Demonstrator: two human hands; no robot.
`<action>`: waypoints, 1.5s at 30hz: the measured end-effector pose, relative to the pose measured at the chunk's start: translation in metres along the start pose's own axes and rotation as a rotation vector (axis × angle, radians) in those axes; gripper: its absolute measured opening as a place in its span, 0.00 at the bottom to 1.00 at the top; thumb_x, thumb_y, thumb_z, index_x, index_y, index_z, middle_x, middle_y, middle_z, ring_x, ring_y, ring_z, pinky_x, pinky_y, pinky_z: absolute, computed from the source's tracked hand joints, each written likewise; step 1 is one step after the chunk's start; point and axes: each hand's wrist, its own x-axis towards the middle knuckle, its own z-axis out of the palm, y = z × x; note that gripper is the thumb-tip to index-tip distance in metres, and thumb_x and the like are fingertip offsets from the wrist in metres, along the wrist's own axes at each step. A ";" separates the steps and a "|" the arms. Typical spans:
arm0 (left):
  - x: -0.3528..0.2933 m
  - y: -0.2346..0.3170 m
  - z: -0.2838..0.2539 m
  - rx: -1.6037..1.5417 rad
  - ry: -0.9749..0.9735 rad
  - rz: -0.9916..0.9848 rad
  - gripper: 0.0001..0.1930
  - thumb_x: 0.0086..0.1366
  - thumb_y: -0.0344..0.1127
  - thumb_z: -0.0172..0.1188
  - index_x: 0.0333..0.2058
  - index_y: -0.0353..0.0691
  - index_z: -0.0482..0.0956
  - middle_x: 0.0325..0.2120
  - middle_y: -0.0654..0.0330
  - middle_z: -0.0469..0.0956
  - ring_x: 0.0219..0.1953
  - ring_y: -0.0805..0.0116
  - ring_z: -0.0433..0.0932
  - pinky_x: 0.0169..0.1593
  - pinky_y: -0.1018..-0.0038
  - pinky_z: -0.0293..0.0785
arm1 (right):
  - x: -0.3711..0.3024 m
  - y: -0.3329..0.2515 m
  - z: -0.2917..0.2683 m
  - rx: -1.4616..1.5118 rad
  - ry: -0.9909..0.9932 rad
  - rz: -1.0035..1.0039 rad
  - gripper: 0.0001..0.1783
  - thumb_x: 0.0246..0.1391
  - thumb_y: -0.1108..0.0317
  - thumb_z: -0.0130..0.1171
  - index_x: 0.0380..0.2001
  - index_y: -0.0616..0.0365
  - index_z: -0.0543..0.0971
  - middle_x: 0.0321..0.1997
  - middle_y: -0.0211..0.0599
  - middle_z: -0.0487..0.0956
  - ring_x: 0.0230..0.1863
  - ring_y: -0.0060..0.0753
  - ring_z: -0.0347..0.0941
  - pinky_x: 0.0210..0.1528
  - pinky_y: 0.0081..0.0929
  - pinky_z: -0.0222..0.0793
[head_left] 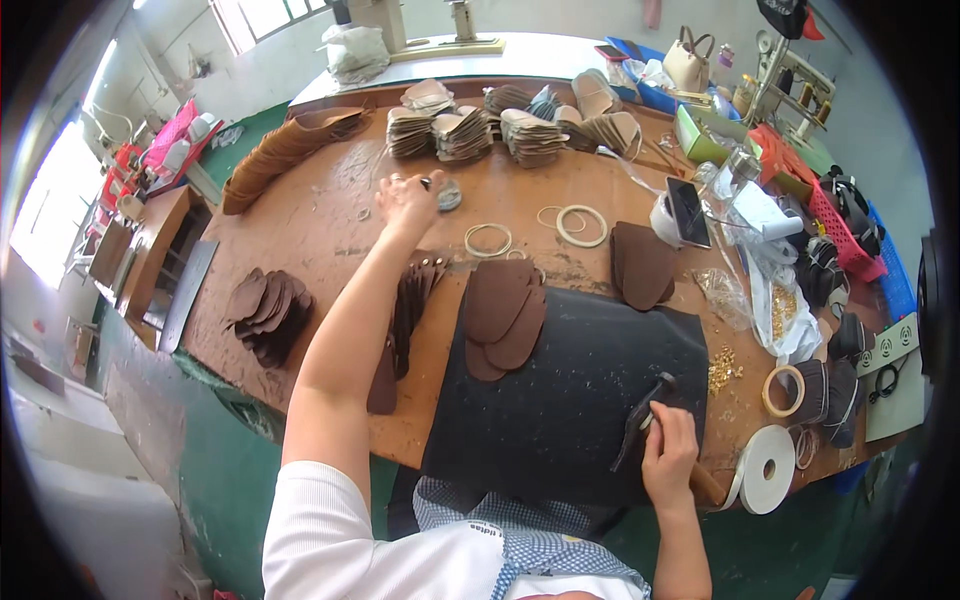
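My left hand (408,203) reaches far across the brown table, its fingers curled at a small dark item I cannot make out. Right beside those fingers sits a small round greyish container (449,195). Low on the right, my right hand (670,447) is closed around the handle of a hammer (637,424). Its long dark head rests over the black mat (560,420), and the wooden handle end shows past my hand. Dark brown rounded leather pieces (503,312) overlap at the mat's upper left edge. More such pieces (642,265) lie at its upper right corner.
Stacks of insole-shaped pieces (463,135) line the table's back. Brown piles (268,312) lie left. Tape rolls (767,468), gold bits (724,370), a phone (688,212) and a pink basket (845,228) crowd the right. A rolled brown hide (285,150) lies back left.
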 end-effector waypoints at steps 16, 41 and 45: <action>0.058 -0.033 0.097 -0.402 -0.233 0.000 0.14 0.49 0.42 0.74 0.31 0.38 0.87 0.26 0.51 0.85 0.33 0.54 0.85 0.42 0.63 0.80 | -0.002 0.006 0.006 -0.063 0.033 -0.033 0.16 0.52 0.83 0.57 0.46 0.63 0.79 0.37 0.44 0.78 0.38 0.48 0.75 0.41 0.39 0.73; -0.063 -0.075 -0.080 -1.232 -0.548 -0.278 0.11 0.72 0.38 0.56 0.43 0.37 0.80 0.33 0.59 0.82 0.33 0.73 0.77 0.40 0.75 0.73 | 0.020 0.150 -0.052 -0.171 0.134 0.344 0.04 0.52 0.75 0.64 0.32 0.61 0.80 0.35 0.46 0.79 0.36 0.52 0.78 0.41 0.44 0.73; -0.124 -0.030 -0.107 -0.771 -0.522 0.006 0.09 0.65 0.33 0.56 0.36 0.36 0.83 0.27 0.68 0.78 0.33 0.79 0.72 0.38 0.81 0.68 | 0.028 0.147 -0.056 -0.336 0.018 0.243 0.02 0.51 0.75 0.62 0.28 0.61 0.79 0.32 0.46 0.77 0.37 0.53 0.76 0.41 0.48 0.70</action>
